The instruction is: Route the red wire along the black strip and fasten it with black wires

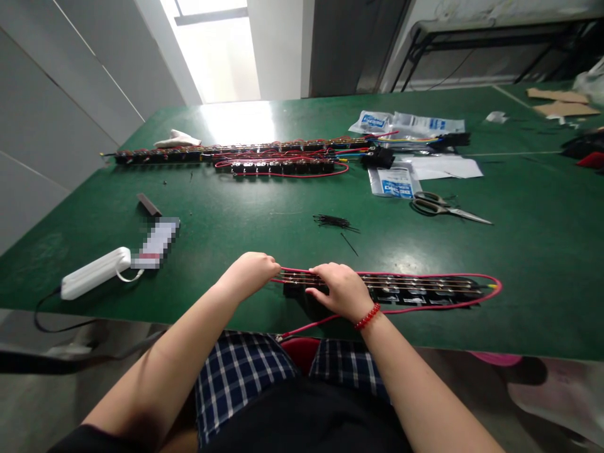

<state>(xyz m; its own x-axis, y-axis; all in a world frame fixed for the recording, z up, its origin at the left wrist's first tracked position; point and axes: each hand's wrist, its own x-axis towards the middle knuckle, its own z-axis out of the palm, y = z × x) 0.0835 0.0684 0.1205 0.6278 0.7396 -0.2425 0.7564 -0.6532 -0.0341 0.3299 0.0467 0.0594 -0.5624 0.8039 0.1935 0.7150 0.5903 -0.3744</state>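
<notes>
A long black strip with bare metal rods and shiny clear parts along it lies at the table's front edge. Red wire loops around its right end, and one length hangs over the edge toward my lap. My left hand is closed at the strip's left end, pinching the red wires there; its fingertips are partly hidden. My right hand, with a red bead bracelet, grips the strip left of its middle, thumb on the near side and fingers over the top.
Black cable ties lie beyond the strip. Scissors and plastic packets are at the right. Similar wired strips lie further back. A white power strip and a blurred phone are at the left.
</notes>
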